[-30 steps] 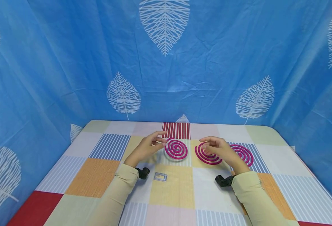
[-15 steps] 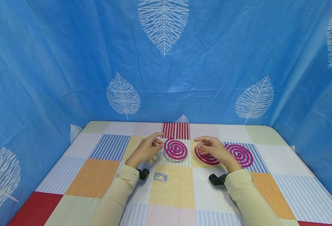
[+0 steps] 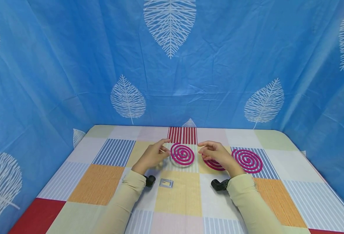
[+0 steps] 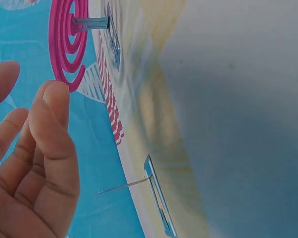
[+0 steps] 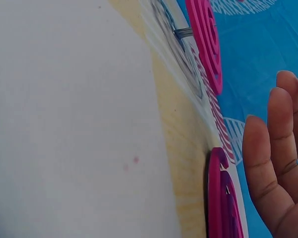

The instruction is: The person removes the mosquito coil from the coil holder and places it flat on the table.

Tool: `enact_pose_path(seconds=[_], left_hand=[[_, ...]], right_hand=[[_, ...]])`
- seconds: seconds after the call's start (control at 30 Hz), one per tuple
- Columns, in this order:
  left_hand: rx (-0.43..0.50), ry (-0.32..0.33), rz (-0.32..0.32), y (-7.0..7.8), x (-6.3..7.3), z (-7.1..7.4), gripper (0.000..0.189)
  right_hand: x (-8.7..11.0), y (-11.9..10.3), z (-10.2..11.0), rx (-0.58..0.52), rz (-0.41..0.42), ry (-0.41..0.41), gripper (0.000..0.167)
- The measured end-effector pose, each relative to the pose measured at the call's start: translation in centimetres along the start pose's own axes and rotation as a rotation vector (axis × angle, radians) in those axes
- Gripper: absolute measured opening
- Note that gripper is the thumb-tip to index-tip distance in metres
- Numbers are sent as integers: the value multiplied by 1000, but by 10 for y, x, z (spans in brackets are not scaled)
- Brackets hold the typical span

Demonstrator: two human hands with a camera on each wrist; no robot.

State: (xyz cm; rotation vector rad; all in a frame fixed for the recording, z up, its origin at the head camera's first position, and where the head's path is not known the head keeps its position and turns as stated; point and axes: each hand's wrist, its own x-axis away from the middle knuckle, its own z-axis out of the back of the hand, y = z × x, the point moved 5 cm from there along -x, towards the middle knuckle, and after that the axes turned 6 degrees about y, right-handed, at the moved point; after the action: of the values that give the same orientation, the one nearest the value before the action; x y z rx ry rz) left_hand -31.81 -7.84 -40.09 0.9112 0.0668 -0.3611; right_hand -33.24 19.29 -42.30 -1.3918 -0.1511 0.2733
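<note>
A pink mosquito coil (image 3: pixel 183 153) sits raised above the table on a thin metal stand (image 4: pixel 92 23). Just left of it is my left hand (image 3: pixel 151 156), fingers loosely bent and holding nothing; whether a fingertip touches the coil's edge I cannot tell. My right hand (image 3: pixel 217 155) hovers to the coil's right, with its fingers relaxed and nothing in them. Partly hidden beneath that hand lies a second pink coil (image 5: pixel 216 198), flat on the cloth. Nearer the front, a second metal stand (image 4: pixel 156 193) lies with its thin prong sticking up.
Farther right, a third pink coil (image 3: pixel 247 159) rests on the tablecloth, beside my right wrist. A patchwork cloth (image 3: pixel 95 182) covers the table. Behind and at both sides hangs a blue leaf-print curtain (image 3: pixel 201 81).
My right hand has moved left toward the raised coil, uncovering the third coil. My left hand has barely moved, and the coils and the front stand keep their places.
</note>
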Motion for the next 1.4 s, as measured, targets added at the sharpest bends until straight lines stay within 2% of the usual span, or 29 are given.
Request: enact_pose_path(seconds=[0.2,0.43,0.8,1.13,1.4], left_hand=[[2,-13,18,-2,-1,-3,56],[-3,-35,55,-5,-2,-8,60],[-1,-51,107,-6,-2,-12,63],[43,-102,163,-7,-1,-16,69],[41,-113,159,-9,-2,-19,69]], right_hand=[[-3,2,-5,-15,-24,14,43],[-5,3,-12,-60,-91,21,45],[-7,7,-19,15,-150,50,45],[-3,8,-22,83,-168,-3,46],[-2,10,-23,108,-200,-37,53]])
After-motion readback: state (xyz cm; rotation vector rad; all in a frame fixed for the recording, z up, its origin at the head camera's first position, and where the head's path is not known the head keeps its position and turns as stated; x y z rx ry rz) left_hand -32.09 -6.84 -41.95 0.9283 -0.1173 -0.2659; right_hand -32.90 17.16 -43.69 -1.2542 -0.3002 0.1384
